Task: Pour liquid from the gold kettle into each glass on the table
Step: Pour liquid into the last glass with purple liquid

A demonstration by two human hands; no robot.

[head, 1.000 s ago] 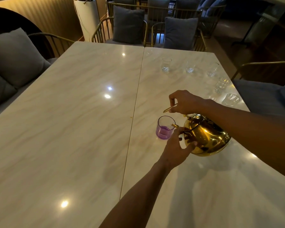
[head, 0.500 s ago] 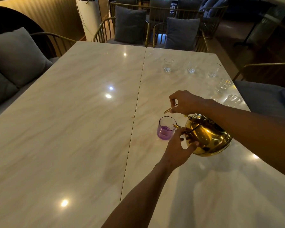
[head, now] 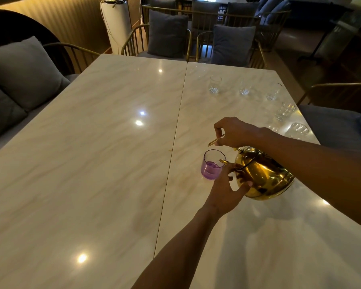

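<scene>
Two hands share the gold kettle (head: 263, 174): the right hand (head: 236, 132) pinches its handle from above, while the left hand (head: 227, 188) steadies the spout side, fingers loosely curled. The spout sits over the purple glass (head: 211, 167) just beyond the left hand; a slow tilt should prevent splashing onto the worktop (head: 113, 163).

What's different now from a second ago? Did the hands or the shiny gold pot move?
Hardly anything moved. The gold kettle stays tilted with its spout over the purple glass, and the glass looks about as full as before. The right hand still holds the handle up, and the left hand still steadies the kettle's body near the spout. The five clear glasses, such as the nearest one, have not been moved. Only the camera shifted a little.
</scene>
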